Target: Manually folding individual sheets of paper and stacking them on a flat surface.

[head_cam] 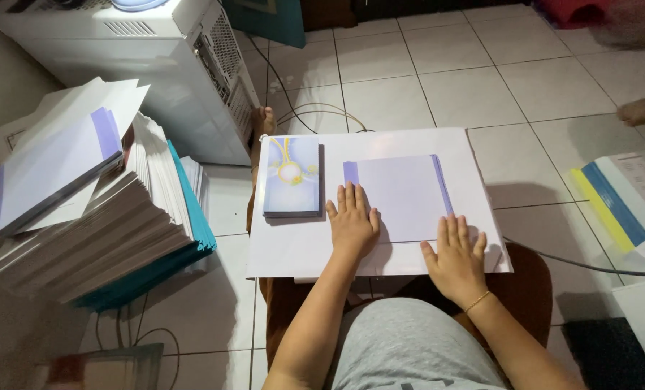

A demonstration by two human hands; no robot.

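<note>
A white board [293, 253] rests across my lap. On it lies a pale lilac sheet [402, 191] with darker side edges. My left hand [352, 220] presses flat on the sheet's lower left corner, fingers together. My right hand [456, 260], with a thin gold bracelet on the wrist, lies flat at the sheet's lower right edge with its fingers spread. Left of the sheet sits a small stack of blue booklets [292, 177] with a yellow and white picture on the cover. Neither hand holds anything.
A tall leaning pile of printed sheets and booklets [113, 217] fills the left floor beside a white machine [142, 58]. Cables [315, 112] run over the tiles behind the board. More paper with blue and yellow stripes [618, 206] lies at the right. Another person's foot [644, 110] shows at far right.
</note>
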